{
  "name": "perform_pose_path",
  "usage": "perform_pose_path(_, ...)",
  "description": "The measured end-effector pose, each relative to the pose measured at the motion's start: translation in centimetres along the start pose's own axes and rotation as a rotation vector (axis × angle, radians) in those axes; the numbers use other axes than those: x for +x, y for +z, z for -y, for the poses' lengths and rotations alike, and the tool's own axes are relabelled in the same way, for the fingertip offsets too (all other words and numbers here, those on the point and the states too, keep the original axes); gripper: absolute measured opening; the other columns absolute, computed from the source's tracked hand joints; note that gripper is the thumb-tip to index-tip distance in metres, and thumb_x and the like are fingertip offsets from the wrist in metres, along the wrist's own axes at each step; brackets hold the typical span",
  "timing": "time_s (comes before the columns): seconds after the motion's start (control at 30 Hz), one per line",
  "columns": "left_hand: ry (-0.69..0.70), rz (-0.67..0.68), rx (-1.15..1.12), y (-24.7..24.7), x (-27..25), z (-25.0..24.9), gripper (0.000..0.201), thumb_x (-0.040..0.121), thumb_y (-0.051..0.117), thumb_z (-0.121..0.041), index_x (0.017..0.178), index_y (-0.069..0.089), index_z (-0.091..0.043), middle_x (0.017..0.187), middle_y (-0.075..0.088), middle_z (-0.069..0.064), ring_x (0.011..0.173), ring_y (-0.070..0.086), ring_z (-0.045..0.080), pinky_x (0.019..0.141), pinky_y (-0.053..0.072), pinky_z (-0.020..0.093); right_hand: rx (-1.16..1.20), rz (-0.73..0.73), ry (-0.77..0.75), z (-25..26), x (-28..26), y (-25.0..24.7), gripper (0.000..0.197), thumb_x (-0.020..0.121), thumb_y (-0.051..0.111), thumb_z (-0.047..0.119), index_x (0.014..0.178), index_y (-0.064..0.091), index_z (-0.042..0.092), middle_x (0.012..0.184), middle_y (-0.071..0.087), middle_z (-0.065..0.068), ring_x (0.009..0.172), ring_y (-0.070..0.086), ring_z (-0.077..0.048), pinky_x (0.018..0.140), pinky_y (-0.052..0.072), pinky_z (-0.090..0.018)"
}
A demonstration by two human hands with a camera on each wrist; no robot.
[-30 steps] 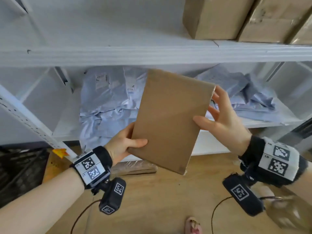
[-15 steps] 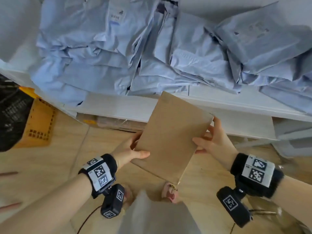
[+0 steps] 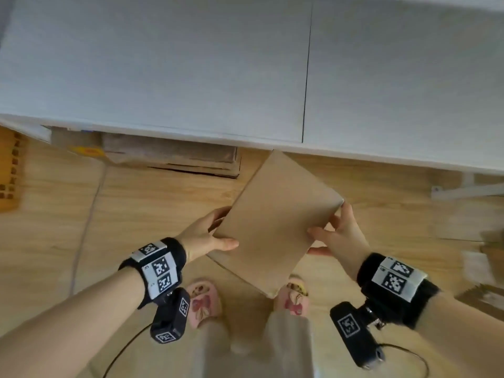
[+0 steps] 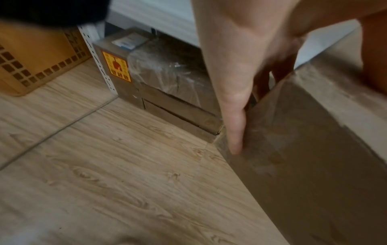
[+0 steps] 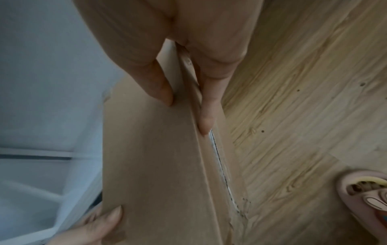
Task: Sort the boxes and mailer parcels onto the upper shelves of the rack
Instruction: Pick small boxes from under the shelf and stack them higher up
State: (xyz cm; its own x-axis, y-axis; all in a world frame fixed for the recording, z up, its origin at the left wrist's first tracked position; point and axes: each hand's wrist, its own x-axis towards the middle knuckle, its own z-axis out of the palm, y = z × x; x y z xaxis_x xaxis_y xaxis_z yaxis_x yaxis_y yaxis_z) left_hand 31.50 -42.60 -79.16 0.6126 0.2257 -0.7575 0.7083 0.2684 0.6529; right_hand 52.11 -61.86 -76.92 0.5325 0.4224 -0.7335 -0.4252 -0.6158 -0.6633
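Note:
A flat brown cardboard box hangs tilted above the wooden floor, held between both hands. My left hand grips its left edge, thumb on top and fingers underneath; in the left wrist view the thumb lies along the box. My right hand pinches the right edge, thumb on top; in the right wrist view its fingers clamp the box along its edge. The box's far corner points at the front lip of a white rack shelf.
Under the shelf on the floor sits a taped cardboard box with a yellow sticker. An orange perforated crate stands at the left. My feet in pink slippers stand below the box. More cardboard lies at the right.
The view has swung downward: the grey mailer bags and upper shelves have left the frame, and the floor and my feet show. The box has come lower, still held by both hands.

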Motion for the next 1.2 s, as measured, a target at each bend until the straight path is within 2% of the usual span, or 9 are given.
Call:
perform_pose_path(0.23, 0.020, -0.010, 0.081, -0.3, 15.2, 7.9, 0.083, 0.079, 0.076, -0.014, 0.145, 0.029, -0.027, 0.121, 0.052, -0.019, 0.106, 0.052, -0.007, 0.074, 0.043, 0.003, 0.036, -0.055, -0.019, -9.7, 15.0, 1.7, 0.071, 0.087, 0.060, -0.006, 0.135, 0.031, 0.038, 0.134, 0.049, -0.002, 0.117, 0.055, -0.026, 0.074, 0.060, -0.048)
perform_pose_path(0.3, 0.032, -0.029, 0.113, -0.3, 19.4, 9.6, 0.087, 0.078, 0.077, -0.017, 0.147, 0.025, -0.029, 0.123, 0.049, -0.016, 0.111, 0.050, 0.000, 0.076, 0.041, 0.004, 0.031, -0.075, -0.050, -11.6, 19.3, 2.2, 0.065, 0.088, 0.057, -0.006, 0.133, 0.034, 0.035, 0.132, 0.051, -0.003, 0.117, 0.055, -0.027, 0.076, 0.060, -0.047)
perform_pose_path(0.43, 0.044, -0.111, 0.156, -0.6, 26.7, 12.1, 0.089, 0.075, 0.080, -0.026, 0.146, 0.026, -0.031, 0.142, 0.040, -0.002, 0.123, 0.045, 0.015, 0.104, 0.039, 0.031, 0.014, -0.121, -0.116, -13.5, 27.2, 2.9, 0.059, 0.091, 0.057, -0.002, 0.141, 0.036, 0.019, 0.130, 0.051, -0.001, 0.116, 0.054, -0.027, 0.082, 0.057, -0.045)
perform_pose_path(0.53, 0.088, -0.145, 0.141, -0.9, 30.6, 13.2, 0.090, 0.076, 0.079, -0.023, 0.147, 0.025, -0.031, 0.142, 0.045, 0.000, 0.125, 0.046, 0.016, 0.110, 0.036, 0.040, -0.034, -0.157, -0.202, -13.9, 32.0, 3.4, 0.052, 0.089, 0.059, -0.002, 0.137, 0.043, 0.013, 0.130, 0.053, 0.000, 0.117, 0.054, -0.026, 0.088, 0.055, -0.048)
perform_pose_path(0.63, 0.116, -0.121, 0.105, -1.0, 33.1, 14.2, 0.095, 0.077, 0.078, -0.023, 0.151, 0.017, -0.030, 0.139, 0.048, -0.004, 0.120, 0.047, 0.011, 0.110, 0.035, 0.036, -0.082, -0.151, -0.279, -14.5, 35.2, 3.9, 0.052, 0.087, 0.061, -0.002, 0.135, 0.047, 0.014, 0.120, 0.059, 0.004, 0.113, 0.057, -0.021, 0.091, 0.052, -0.039)
perform_pose_path(0.73, 0.113, -0.103, 0.049, -0.8, 34.5, 15.0, 0.093, 0.078, 0.077, -0.025, 0.151, 0.019, -0.030, 0.141, 0.049, -0.004, 0.126, 0.047, 0.013, 0.112, 0.034, 0.040, -0.088, -0.137, -0.310, -15.0, 37.0, 4.4, 0.058, 0.087, 0.064, 0.001, 0.140, 0.045, 0.015, 0.110, 0.059, 0.010, 0.096, 0.057, -0.002, 0.075, 0.045, -0.018)
perform_pose_path(0.9, 0.102, -0.102, -0.138, -0.4, 35.3, 16.5, 0.080, 0.077, 0.076, -0.021, 0.144, 0.034, -0.031, 0.137, 0.054, -0.004, 0.128, 0.048, 0.017, 0.112, 0.034, 0.047, -0.033, -0.081, -0.321, -16.0, 38.3, 4.9, 0.079, 0.086, 0.067, 0.008, 0.150, 0.027, 0.033, 0.120, 0.052, 0.015, 0.106, 0.056, -0.008, 0.089, 0.047, -0.031)
perform_pose_path(1.03, 0.077, -0.145, -0.297, 0.1, 35.6, 17.2, 0.051, 0.074, 0.078, -0.024, 0.114, 0.051, -0.041, 0.125, 0.062, -0.006, 0.121, 0.054, 0.015, 0.111, 0.035, 0.046, -0.027, -0.072, -0.312, -16.2, 39.0, 5.1, 0.085, 0.085, 0.070, 0.016, 0.148, 0.021, 0.048, 0.107, 0.049, 0.031, 0.103, 0.055, -0.001, 0.093, 0.048, -0.034)
perform_pose_path(1.2, -0.003, -0.249, -0.359, 0.1, 36.8, 16.3, 0.118, 0.039, 0.083, -0.065, 0.140, 0.041, -0.020, 0.138, 0.051, 0.002, 0.119, 0.051, 0.019, 0.107, 0.042, 0.042, -0.069, -0.122, -0.375, -13.6, 40.9, 5.7, 0.081, 0.085, 0.070, 0.021, 0.148, 0.024, 0.044, 0.107, 0.053, 0.019, 0.095, 0.055, 0.000, 0.083, 0.050, -0.028)
